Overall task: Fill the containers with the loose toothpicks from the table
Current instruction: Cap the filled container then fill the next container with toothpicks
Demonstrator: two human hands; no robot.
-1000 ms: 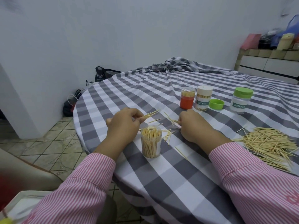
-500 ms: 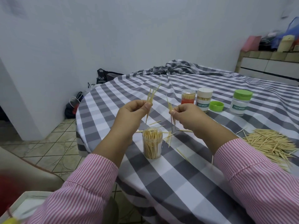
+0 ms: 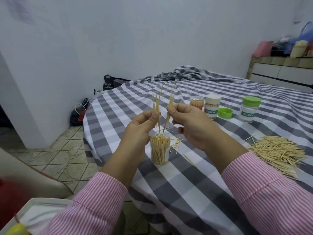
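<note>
While both hands hover above the clear container [image 3: 160, 150] at the counter's [image 3: 194, 192] near edge, left hand [image 3: 142, 126] pinches several toothpicks upright; right hand [image 3: 191, 122] pinches a few more. Step judged: bunching picks for loading. Next: align tips, lower into the nearly full jar. Big loose pile [image 3: 277, 151] waits right.

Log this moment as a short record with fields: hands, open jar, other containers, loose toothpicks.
left hand: pinches a small bunch of toothpicks, upright, above the jar
right hand: pinches a few toothpicks, upright
open jar: clear jar standing upright, lidless, nearly full of toothpicks
other containers: orange jar; white jar; green-lidded jar; loose green lid between them
loose toothpicks: big pile at the right; a few strays beside the clear jar
surface: checked tablecloth
</note>
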